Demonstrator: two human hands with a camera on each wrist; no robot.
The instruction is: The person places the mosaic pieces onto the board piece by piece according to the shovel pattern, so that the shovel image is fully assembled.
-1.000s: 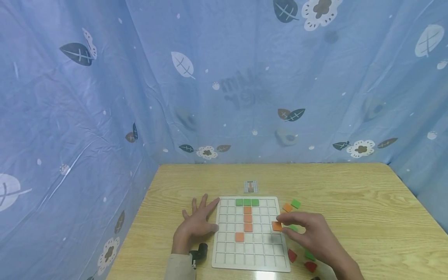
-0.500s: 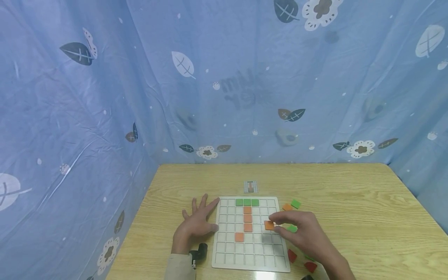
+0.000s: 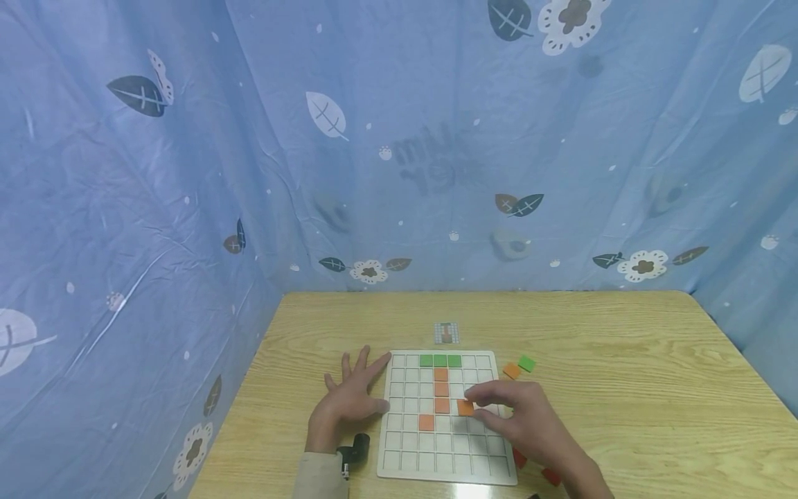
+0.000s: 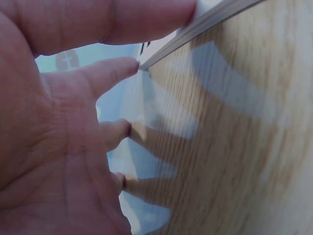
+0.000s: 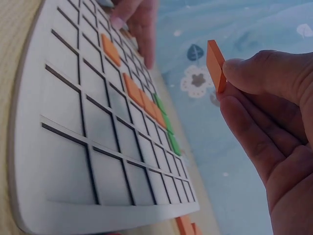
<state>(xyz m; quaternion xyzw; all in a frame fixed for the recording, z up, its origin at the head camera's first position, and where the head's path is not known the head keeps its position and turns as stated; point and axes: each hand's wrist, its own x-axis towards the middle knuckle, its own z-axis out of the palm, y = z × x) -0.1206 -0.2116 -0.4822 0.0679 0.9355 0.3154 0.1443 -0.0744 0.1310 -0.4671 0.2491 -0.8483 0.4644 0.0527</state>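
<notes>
Head view, my right hand (image 3: 526,416) pinches an orange tile (image 3: 465,407) by one side, raised over the white board (image 3: 447,466), likely light, stiff, a bit slick, so an edge hold should do, left hand (image 3: 352,400) spread against the board's edge.

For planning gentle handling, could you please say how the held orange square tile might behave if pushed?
The orange square tile looks stiff, unbent in the right hand. Being thin, it is probably light. Its flat faces and straight edges suggest it would slide rather than roll.
</notes>
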